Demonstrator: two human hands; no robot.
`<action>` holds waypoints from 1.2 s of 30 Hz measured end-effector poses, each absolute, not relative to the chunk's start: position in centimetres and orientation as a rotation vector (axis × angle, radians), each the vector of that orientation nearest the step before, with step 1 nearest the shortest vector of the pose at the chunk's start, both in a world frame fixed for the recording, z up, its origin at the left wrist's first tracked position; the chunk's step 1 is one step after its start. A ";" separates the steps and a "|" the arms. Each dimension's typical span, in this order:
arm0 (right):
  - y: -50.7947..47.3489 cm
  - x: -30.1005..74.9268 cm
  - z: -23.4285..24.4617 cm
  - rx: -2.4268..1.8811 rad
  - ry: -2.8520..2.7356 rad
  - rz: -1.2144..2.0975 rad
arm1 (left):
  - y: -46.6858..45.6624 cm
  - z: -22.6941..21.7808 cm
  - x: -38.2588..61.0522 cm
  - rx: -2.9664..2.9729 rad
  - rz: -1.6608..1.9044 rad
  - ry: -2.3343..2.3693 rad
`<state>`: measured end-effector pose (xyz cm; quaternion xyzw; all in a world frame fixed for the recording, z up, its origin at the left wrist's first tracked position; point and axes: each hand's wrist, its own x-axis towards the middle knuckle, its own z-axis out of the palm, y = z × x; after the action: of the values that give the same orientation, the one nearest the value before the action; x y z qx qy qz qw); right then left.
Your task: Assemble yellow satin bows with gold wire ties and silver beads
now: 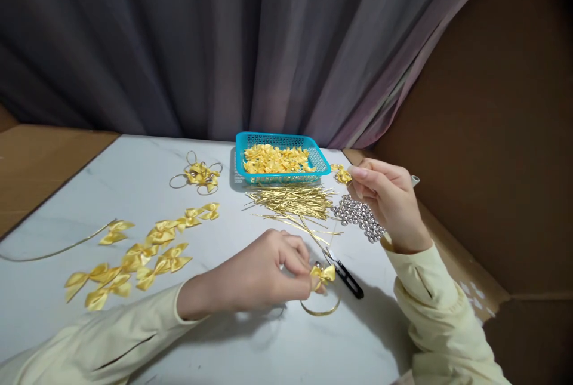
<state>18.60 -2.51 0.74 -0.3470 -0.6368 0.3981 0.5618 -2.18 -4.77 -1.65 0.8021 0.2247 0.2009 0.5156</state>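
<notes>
My left hand [264,268] is closed in a pinch on a small yellow ribbon bow [323,276] with a gold loop hanging under it, low over the white table [143,188]. My right hand [387,200] is raised beside the blue basket [319,157], fingers pinched on another yellow bow [343,175]. A pile of gold wire ties [293,203] and a heap of silver bells [360,218] lie between the two hands. Black snips [345,276] rest just right of the held bow.
The basket holds many yellow bows. Several loose bows [147,253] are strung across the left of the table, and finished looped bows [200,175] lie behind them. A gold strip [58,248] runs off the left edge. Grey curtain behind, brown cardboard wall [492,134] on the right.
</notes>
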 end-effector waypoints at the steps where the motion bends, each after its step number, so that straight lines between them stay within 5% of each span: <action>1: -2.5 18.6 0.7 -0.815 -1.505 0.937 | -4.8 -1.7 -2.2 1.937 0.475 0.536; 10: -4.3 18.6 1.4 -0.960 -1.680 0.682 | -4.2 -1.5 -2.3 2.019 0.374 0.677; 22: -6.9 18.3 -0.5 -1.043 -1.779 1.119 | -3.5 -0.7 -3.0 2.074 0.296 0.718; 36: -8.1 17.0 -1.3 -1.296 -2.181 0.980 | -3.4 -0.6 -3.3 2.132 0.247 0.663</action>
<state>17.05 -8.07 -1.25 -0.4658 -0.7842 0.3524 0.2094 -3.27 -3.38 -0.57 0.8556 0.2661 0.0993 0.4328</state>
